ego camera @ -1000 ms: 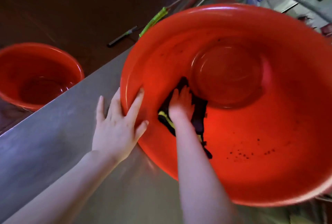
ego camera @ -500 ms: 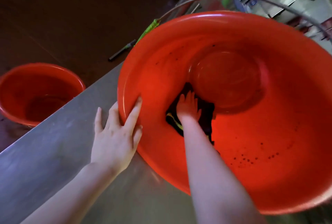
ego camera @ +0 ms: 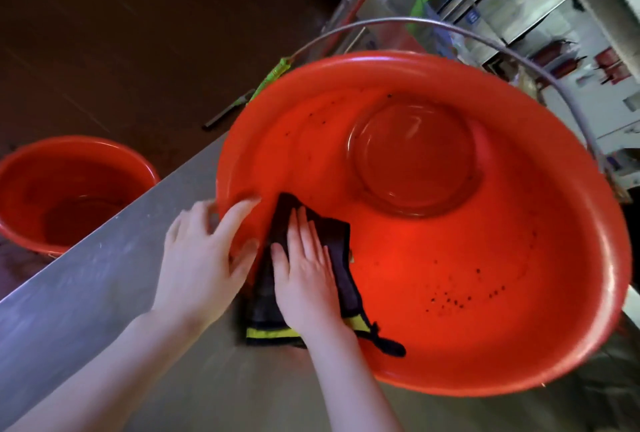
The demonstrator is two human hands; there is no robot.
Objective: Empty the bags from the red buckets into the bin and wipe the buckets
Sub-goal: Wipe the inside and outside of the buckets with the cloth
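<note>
Bare desk [ego camera: 86, 293] lies open at lower left; the tilted red bucket [ego camera: 485, 276] and its wire handle [ego camera: 391, 19] block the right.

One cam, on my head; wide-angle, faces fwd & steeply down, frame tilted; sits v. close over the red bucket [ego camera: 485, 293] on the steel counter [ego camera: 86, 293]; second bucket [ego camera: 69, 189] at far left, lower down.
</note>
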